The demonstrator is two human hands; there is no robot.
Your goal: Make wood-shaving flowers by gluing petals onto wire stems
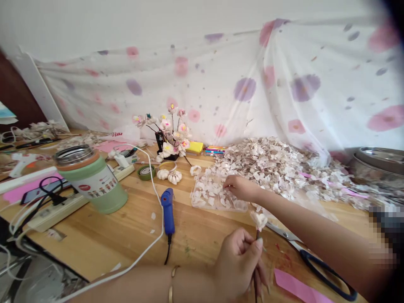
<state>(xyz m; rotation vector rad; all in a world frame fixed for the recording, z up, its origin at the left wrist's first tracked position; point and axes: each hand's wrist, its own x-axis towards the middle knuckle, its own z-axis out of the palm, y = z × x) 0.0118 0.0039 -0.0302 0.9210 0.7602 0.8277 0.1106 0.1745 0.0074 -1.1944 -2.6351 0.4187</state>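
Note:
My left hand (240, 261), at the bottom centre, is closed round the thin dark stem of a handmade flower (259, 219). The white flower head stands upright just above my thumb. Over a shallow clear plastic tray (217, 207) reaches my right hand (241, 188), its fingers curled down and together among the loose white petals (206, 191). Whether a petal is between those fingertips is hidden. Scissors (288, 236) with dark blue handles lie under and beside my right forearm. A blue hot glue gun (168, 210) rests on the table to the left of my left hand.
Behind the tray spreads a large heap of dried petals (261, 160). A green jar (94, 185) stands at left by a power strip (58, 212). A white cable (157, 189) crosses the wooden table (139, 240). Finished flowers (170, 130) stand at the back; pink paper (299, 286) lies in front.

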